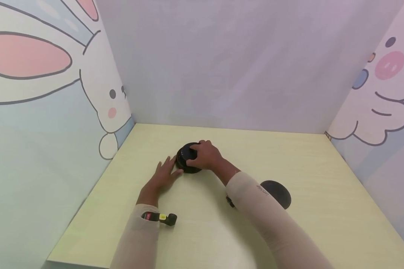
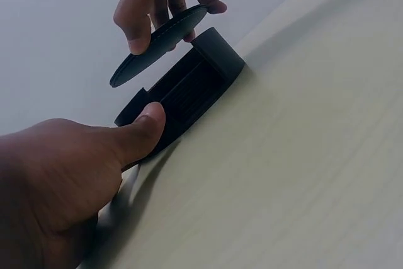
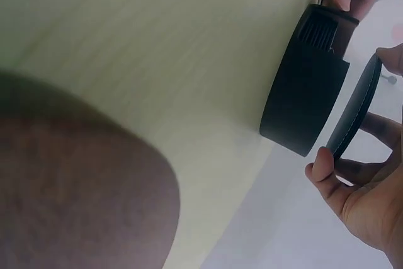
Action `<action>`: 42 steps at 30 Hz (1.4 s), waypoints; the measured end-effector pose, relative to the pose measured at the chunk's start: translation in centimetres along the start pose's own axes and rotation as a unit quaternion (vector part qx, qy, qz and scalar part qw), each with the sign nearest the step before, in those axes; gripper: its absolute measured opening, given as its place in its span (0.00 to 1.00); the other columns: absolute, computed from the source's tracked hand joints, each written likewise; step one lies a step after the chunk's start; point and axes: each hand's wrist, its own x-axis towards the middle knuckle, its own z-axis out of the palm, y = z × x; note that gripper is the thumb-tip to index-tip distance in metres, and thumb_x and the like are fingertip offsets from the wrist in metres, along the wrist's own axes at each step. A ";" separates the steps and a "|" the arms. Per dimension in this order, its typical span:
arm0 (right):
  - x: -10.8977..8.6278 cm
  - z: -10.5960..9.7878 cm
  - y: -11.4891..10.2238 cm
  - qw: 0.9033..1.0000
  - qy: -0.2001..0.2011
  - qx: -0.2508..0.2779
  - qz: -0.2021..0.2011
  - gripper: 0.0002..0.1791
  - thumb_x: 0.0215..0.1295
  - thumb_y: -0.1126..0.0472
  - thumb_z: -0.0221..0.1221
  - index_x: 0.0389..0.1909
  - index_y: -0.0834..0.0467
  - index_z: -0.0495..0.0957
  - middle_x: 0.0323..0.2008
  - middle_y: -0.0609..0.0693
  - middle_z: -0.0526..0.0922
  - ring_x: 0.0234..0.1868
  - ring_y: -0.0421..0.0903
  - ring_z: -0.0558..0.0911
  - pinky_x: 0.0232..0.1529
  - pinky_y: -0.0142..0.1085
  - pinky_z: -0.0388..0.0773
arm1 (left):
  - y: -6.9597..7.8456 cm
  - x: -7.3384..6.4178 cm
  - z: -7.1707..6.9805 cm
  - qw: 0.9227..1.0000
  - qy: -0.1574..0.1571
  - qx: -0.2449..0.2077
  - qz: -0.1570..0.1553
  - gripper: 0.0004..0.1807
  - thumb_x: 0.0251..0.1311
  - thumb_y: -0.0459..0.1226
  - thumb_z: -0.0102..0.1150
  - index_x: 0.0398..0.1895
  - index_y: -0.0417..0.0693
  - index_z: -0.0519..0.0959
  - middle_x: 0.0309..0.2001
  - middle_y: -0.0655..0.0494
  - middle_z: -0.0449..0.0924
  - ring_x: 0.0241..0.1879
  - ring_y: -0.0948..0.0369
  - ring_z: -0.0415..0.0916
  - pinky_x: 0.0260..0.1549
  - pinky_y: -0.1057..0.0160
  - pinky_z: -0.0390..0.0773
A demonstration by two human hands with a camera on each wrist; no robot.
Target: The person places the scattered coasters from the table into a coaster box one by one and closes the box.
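A round black coaster holder [image 1: 181, 164] with a notched side wall sits on the table, its slotted inside showing in the left wrist view. My left hand [image 1: 163, 176] holds it at the left, thumb against the rim near the notch; the other fingers are mostly hidden in the left wrist view. Just above the holder, my right hand [image 1: 207, 155] pinches a thin black round coaster [image 2: 160, 43] by its edges. This coaster has a stitched border and tilts over the holder's opening, with a gap between them in the right wrist view.
Another round black disc [image 1: 278, 194] lies on the pale wooden table [image 1: 202, 231], partly behind my right sleeve [image 1: 256, 201]. Cartoon-printed panels stand at the left and right, and a plain pale wall [image 1: 222, 67] rises behind the table. Each wrist wears a strapped camera.
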 end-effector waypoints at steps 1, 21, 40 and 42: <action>0.0 0.1 -0.1 1.000 0.000 0.000 0.001 0.40 0.67 0.36 0.64 0.78 0.45 0.75 0.76 0.60 0.74 0.68 0.59 0.77 0.59 0.55 0.87 | 0.0 0.0 0.0 1.000 0.001 0.003 0.003 0.47 0.82 0.64 0.45 0.92 0.58 0.42 0.92 0.45 0.39 0.90 0.38 0.28 0.88 0.33 0.30; 0.6 0.4 -0.8 0.998 0.022 -0.051 -0.025 0.41 0.67 0.34 0.64 0.77 0.47 0.75 0.70 0.57 0.80 0.64 0.58 0.80 0.68 0.58 0.79 | 0.0 0.4 0.0 1.000 -0.006 0.018 -0.007 0.43 0.85 0.60 0.41 0.92 0.56 0.41 0.91 0.41 0.35 0.90 0.35 0.29 0.88 0.33 0.32; 0.5 1.3 -0.6 0.998 0.016 -0.049 -0.030 0.41 0.69 0.34 0.63 0.79 0.48 0.72 0.72 0.57 0.78 0.68 0.58 0.76 0.66 0.59 0.75 | 0.2 0.8 0.2 0.999 0.005 0.031 0.003 0.43 0.86 0.59 0.43 0.92 0.51 0.44 0.91 0.40 0.41 0.90 0.37 0.36 0.88 0.34 0.31; 0.5 1.3 -0.5 0.999 0.013 -0.042 -0.033 0.42 0.70 0.33 0.63 0.80 0.48 0.71 0.75 0.58 0.76 0.72 0.59 0.74 0.67 0.61 0.74 | 0.2 0.8 0.2 0.999 0.005 0.032 0.006 0.43 0.86 0.58 0.43 0.92 0.50 0.44 0.91 0.39 0.41 0.90 0.36 0.36 0.88 0.34 0.31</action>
